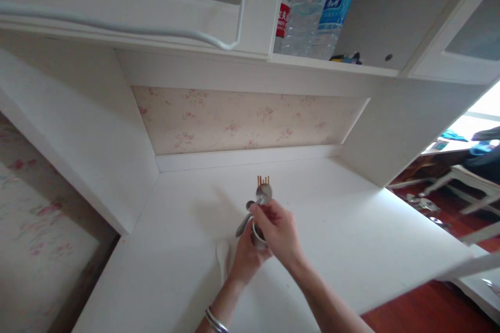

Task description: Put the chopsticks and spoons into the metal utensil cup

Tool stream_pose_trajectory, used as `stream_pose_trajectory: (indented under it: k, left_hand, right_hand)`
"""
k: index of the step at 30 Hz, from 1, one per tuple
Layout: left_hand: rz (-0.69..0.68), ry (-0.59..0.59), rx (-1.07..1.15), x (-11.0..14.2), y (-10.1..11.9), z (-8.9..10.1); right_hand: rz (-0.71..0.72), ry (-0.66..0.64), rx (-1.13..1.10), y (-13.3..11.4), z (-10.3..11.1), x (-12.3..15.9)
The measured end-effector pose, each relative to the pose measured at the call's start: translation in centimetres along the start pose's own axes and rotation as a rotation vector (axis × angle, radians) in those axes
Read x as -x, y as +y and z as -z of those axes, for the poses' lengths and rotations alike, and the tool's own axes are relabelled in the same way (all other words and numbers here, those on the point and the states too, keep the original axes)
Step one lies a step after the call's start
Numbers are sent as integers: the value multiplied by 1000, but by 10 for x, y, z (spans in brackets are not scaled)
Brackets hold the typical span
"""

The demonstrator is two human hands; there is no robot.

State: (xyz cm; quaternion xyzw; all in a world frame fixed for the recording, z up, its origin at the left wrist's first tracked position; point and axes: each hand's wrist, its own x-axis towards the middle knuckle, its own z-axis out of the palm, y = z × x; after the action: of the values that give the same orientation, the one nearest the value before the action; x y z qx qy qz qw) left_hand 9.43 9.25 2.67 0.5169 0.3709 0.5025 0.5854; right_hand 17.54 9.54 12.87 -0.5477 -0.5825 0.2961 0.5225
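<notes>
My left hand is wrapped around a small metal cup above the white desk. A bracelet circles that wrist. My right hand lies over the cup's top and pinches the handle of a metal spoon. Another metal utensil slants down to the left of the cup. Several wooden chopstick ends stick up behind the spoon. Most of the cup is hidden by my fingers.
A white cloth lies on the desk under my left hand. Floral wallpaper backs the desk niche. Water bottles stand on the shelf above. A white cable runs along the cabinet. Red wooden floor and furniture lie to the right.
</notes>
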Motion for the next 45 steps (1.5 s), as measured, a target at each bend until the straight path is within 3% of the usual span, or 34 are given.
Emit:
stream_pose_trajectory:
  k: [3, 6, 13, 17, 26, 31, 35, 38, 41, 45]
  left_hand:
    - [7, 16, 48, 0, -3, -5]
    - [19, 37, 56, 0, -8, -6]
    - [27, 55, 56, -1, -10, -6]
    - [31, 55, 62, -2, -14, -7]
    - [45, 29, 27, -2, -17, -3]
    - [48, 0, 52, -3, -10, -6]
    - [27, -36, -71, 1, 4, -7]
    - [7, -31, -176, 11, 9, 0]
    - [49, 85, -383, 28, 13, 17]
    - [187, 236, -860, 52, 23, 47]
  right_hand:
    - [-75, 140, -143, 29, 35, -15]
    - [-138, 195, -164, 57, 51, -18]
    - [-232, 84, -149, 96, 36, -5]
    - [-275, 30, -187, 104, 30, -2]
    - [-215, -25, -242, 97, 42, -3]
    - [-205, -234, -393, 103, 43, 7]
    - [-209, -385, -506, 112, 41, 18]
    - [-209, -400, -514, 118, 39, 20]
    - [-200, -392, -489, 123, 39, 18]
    - [-171, -401, -465, 127, 39, 17]
